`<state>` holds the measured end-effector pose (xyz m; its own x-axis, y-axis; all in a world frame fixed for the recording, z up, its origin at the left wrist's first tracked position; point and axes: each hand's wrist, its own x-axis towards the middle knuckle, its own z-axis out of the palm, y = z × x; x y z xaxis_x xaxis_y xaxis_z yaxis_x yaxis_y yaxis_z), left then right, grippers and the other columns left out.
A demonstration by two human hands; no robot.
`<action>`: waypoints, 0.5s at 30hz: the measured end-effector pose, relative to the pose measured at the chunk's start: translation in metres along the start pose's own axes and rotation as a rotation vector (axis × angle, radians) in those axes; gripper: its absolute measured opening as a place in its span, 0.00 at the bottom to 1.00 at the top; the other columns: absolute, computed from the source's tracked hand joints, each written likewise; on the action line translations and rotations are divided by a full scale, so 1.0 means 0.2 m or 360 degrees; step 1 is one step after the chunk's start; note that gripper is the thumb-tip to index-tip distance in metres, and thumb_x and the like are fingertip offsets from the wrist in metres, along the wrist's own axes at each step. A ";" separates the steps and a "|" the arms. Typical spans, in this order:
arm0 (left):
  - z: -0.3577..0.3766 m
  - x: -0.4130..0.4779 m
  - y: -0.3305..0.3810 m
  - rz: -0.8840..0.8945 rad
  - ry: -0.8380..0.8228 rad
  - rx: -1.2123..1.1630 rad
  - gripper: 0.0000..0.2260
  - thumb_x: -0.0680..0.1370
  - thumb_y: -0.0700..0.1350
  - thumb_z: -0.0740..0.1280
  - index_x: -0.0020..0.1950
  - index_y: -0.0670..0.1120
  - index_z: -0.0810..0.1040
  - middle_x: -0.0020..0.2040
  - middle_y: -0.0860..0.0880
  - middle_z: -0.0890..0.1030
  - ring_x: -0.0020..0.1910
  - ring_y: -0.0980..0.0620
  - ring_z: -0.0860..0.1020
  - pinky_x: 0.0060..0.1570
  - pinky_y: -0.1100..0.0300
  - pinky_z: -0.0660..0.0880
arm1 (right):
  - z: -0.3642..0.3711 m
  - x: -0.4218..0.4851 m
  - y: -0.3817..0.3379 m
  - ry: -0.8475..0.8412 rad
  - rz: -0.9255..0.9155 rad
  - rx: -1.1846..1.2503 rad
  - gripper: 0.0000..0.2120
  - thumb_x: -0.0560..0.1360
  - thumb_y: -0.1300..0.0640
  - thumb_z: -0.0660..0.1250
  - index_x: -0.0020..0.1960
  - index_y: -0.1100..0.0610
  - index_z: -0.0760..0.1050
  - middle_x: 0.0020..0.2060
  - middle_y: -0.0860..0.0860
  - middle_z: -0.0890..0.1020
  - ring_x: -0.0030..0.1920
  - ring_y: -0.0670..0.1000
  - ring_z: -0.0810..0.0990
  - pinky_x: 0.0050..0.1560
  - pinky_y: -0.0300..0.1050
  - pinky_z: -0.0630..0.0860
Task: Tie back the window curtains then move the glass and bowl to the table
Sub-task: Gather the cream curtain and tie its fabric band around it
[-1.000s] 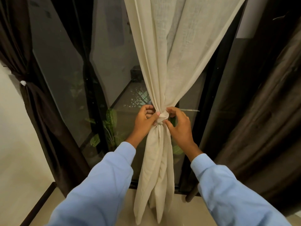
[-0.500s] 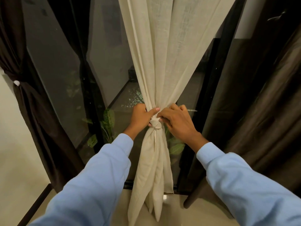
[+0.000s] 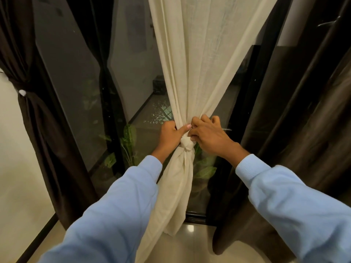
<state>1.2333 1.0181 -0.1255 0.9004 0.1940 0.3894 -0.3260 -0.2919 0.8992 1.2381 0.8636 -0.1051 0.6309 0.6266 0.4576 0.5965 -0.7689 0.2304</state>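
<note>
A cream sheer curtain (image 3: 199, 59) hangs in front of the window and is gathered into a knot (image 3: 186, 145) at mid height. My left hand (image 3: 170, 136) grips the gathered fabric just above the knot from the left, thumb laid across it. My right hand (image 3: 209, 134) pinches the same bunch from the right, fingers curled into the folds. Below the knot the curtain's tail (image 3: 171, 202) hangs loose to the floor. No glass or bowl is in view.
A dark brown curtain (image 3: 38, 130) on the left is tied back with a band and a white clip (image 3: 22, 92). Another dark brown curtain (image 3: 313, 120) hangs loose on the right. Behind the glass pane (image 3: 76, 82) stand leafy plants (image 3: 129, 141). Pale tiled floor (image 3: 190, 243) lies below.
Both hands have slid up from the knot to the gathered fabric just above it, and the knot now shows uncovered below them. The view has shifted slightly.
</note>
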 end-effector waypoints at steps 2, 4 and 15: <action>0.00 -0.01 0.00 -0.0067 -0.0038 -0.0036 0.10 0.74 0.49 0.72 0.47 0.43 0.81 0.39 0.49 0.81 0.36 0.58 0.79 0.34 0.68 0.74 | 0.01 -0.01 -0.01 0.0120 0.0061 -0.0072 0.08 0.77 0.50 0.65 0.50 0.46 0.83 0.43 0.46 0.71 0.47 0.50 0.67 0.47 0.49 0.54; -0.02 -0.02 -0.01 -0.0210 -0.0209 -0.0113 0.14 0.74 0.51 0.71 0.55 0.45 0.79 0.45 0.52 0.82 0.44 0.56 0.80 0.43 0.65 0.76 | 0.01 -0.04 -0.03 0.0316 0.0279 -0.0038 0.07 0.75 0.45 0.68 0.49 0.45 0.83 0.43 0.44 0.74 0.48 0.50 0.70 0.49 0.47 0.56; 0.00 -0.03 -0.01 -0.0562 -0.0262 -0.0459 0.14 0.77 0.39 0.63 0.63 0.42 0.74 0.52 0.45 0.80 0.46 0.52 0.79 0.40 0.61 0.75 | 0.13 -0.03 -0.19 -0.0032 0.1842 0.2878 0.17 0.76 0.55 0.66 0.64 0.56 0.78 0.55 0.56 0.83 0.51 0.53 0.82 0.40 0.43 0.76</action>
<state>1.2276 1.0173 -0.1292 0.9964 0.0769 0.0349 -0.0381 0.0409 0.9984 1.2252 0.8920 -0.1385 0.9618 0.0975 -0.2557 -0.2713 0.2174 -0.9376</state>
